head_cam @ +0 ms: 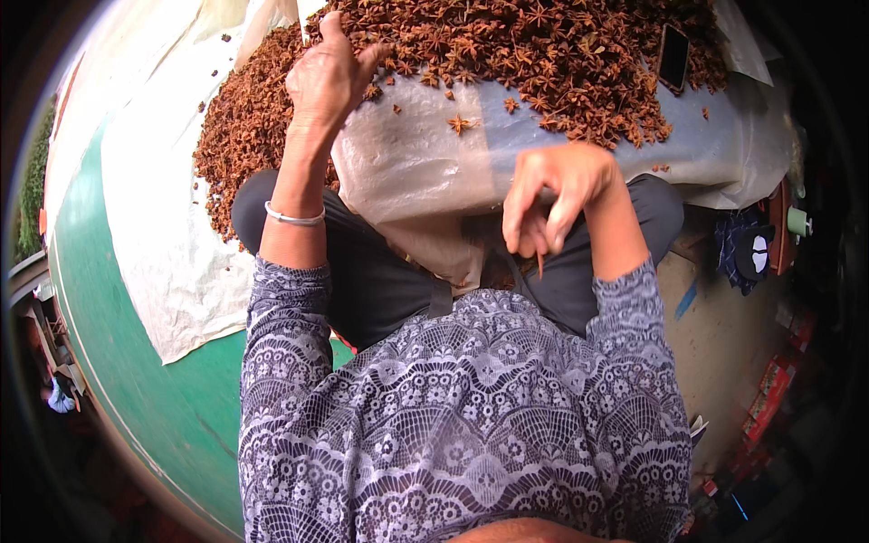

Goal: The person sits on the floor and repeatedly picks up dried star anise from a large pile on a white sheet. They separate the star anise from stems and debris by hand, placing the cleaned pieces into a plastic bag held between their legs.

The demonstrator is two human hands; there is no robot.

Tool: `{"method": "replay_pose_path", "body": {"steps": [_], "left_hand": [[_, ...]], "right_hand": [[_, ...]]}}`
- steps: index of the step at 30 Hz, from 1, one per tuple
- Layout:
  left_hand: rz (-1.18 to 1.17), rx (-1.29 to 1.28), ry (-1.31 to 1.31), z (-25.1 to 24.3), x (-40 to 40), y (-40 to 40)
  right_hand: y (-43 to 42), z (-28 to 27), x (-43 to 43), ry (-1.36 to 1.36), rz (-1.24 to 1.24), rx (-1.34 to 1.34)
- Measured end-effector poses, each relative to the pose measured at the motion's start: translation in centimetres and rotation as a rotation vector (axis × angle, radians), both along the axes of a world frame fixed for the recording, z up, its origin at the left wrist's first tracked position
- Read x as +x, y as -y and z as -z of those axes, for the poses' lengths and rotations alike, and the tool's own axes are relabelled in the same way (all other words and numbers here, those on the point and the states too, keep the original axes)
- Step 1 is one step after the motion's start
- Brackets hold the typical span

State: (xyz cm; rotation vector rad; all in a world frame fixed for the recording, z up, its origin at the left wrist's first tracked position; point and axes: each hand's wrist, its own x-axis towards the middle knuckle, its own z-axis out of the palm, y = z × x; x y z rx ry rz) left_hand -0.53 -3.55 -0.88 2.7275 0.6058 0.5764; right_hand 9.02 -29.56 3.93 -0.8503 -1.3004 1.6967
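My left hand [324, 81] is over the near left edge of a broad heap of dried star anise [502, 41]. Its thumb and forefinger are spread apart with nothing seen between them; the palm and other fingers are hidden. Above my lap, my right hand [563, 193] hangs with bent fingers, blurred by motion. A thin brown sliver [540, 265] shows just below its fingertips; whether it is gripped or falling I cannot tell. One loose star anise [459, 124] lies on the plastic sheet [407, 156] between my hands.
Smaller reddish-brown pieces form a second pile [244, 129] at left, on a white sheet [183, 271] over green floor [136, 366]. A dark-screened phone [673, 58] rests on the heap's right side. Dark blue fabric [736, 251] and a pale green object [799, 222] are at far right.
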Motion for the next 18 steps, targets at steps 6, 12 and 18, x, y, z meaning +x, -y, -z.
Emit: {"method": "replay_pose_path", "body": {"steps": [6, 12, 18], "left_hand": [[0.684, -0.091, -0.119, 2.0, -0.9, 7.1], [0.612, -0.195, -0.179, 1.7, -1.1, 6.1], [0.278, -0.754, 0.069, 1.4, -0.9, 4.5]], "right_hand": [[-0.3, 7.4, -2.7, 1.250, 1.024, 0.014], [-3.0, 9.0, -2.2, 1.522, 1.019, 0.296], [-5.3, 6.1, -2.6, 0.621, 0.820, 0.179]]}}
